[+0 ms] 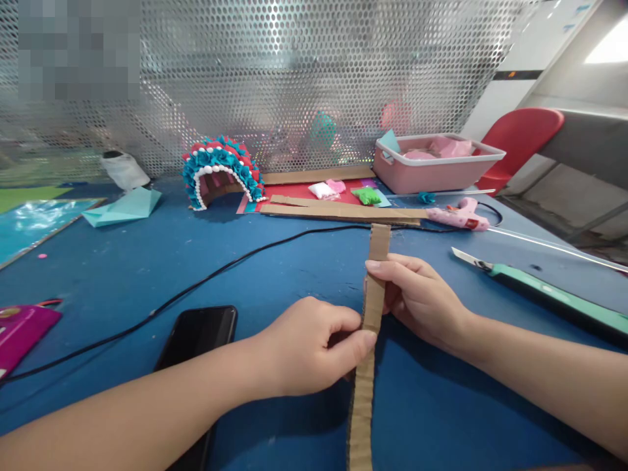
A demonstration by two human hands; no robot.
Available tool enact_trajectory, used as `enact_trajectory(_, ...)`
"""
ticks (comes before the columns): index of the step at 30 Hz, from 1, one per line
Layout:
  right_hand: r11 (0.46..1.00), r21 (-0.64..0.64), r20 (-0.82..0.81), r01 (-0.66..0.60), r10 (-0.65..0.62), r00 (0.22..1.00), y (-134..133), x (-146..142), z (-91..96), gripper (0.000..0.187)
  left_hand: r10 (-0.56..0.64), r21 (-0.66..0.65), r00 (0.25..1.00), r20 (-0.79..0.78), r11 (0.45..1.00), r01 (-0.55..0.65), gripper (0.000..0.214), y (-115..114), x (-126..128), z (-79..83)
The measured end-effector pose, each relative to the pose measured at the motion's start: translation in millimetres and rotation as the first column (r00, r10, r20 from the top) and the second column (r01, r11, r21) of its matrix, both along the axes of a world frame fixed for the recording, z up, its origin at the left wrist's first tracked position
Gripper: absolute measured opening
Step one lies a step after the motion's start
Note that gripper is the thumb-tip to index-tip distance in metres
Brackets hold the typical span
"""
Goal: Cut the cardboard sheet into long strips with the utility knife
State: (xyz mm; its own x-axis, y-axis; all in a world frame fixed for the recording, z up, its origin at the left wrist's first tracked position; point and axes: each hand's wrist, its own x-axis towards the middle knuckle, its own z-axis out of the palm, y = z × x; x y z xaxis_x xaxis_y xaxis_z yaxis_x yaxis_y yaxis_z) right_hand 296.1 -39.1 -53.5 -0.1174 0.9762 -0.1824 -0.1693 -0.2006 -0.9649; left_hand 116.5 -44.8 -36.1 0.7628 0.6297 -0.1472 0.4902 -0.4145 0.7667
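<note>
Head view, from the far left: a magenta pouch (27,337) is cut off by the frame's edge, and a phone (196,337) is half hidden at lower left. Across the blue bench (122,261) a black cord (154,313) is trailed. Upper left of centre, a flowered arch (216,157) is stood on its two ends, perhaps kept back so its trim isn't crushed. Now lower centre, where the cardboard strip (363,392) is run from the bottom edge up to mid-frame, its lower length creased. By the left hand (314,347) it is pinched between thumb and fingers; just above, it is gripped by the right hand (417,291) from the other side, presumably so the bend can be controlled. Further right, a pink glue gun (461,214) is laid beside loose strips (343,212), and a utility knife (549,291) is rested, blade out, seemingly for easy reach.
</note>
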Motion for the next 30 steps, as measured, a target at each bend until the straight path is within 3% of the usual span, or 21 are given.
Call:
enact_trajectory(5,0.998,0.039,0.014,-0.039,0.038,0.999,3,8,-0.1,0.033,-0.001,0.024,1.000,-0.001,1.000,0.001,0.039,1,1,-0.5)
enact_trajectory(15,0.970,0.198,0.152,-0.138,0.109,0.982,9,14,-1.3,0.044,-0.022,0.032,1.000,-0.004,0.999,0.022,0.039,-1,0,0.8)
enact_trajectory(20,0.976,0.188,0.120,-0.111,0.089,0.989,8,13,0.0,0.040,-0.020,0.002,1.000,-0.008,1.000,0.020,0.038,0,0,1.2)
enact_trajectory(26,0.992,0.118,0.006,0.048,-0.049,0.999,6,3,2.2,0.038,-0.030,0.033,1.000,-0.008,0.999,0.030,0.038,1,2,1.8)
enact_trajectory(30,0.994,0.104,0.003,0.018,-0.019,1.000,7,4,2.7,0.038,-0.031,0.025,1.000,0.002,0.999,0.031,0.038,0,1,1.2)
